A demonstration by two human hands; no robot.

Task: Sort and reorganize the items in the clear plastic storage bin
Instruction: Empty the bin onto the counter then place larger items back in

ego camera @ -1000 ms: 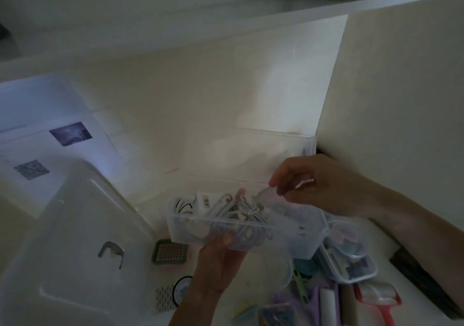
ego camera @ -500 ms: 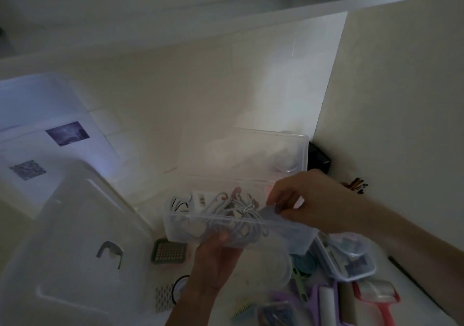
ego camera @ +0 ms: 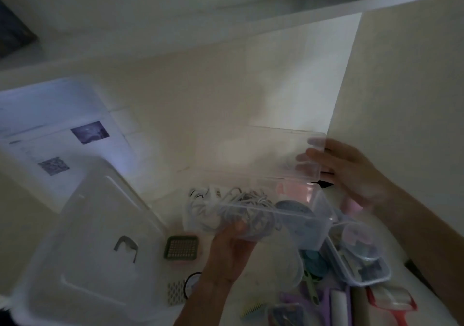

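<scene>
dim head view. the left hand grips the near wall of a small clear plastic hinged box from below, thumb on its front. the box holds a tangle of white cables, a round dark grey object and a pink item. the right hand, fingers fairly straight, touches the right edge of the box's raised clear lid. to the left lies a large clear plastic bin lid; just beside it, a green square grid piece. near right: a clear lidded container, a red-handled roller.
</scene>
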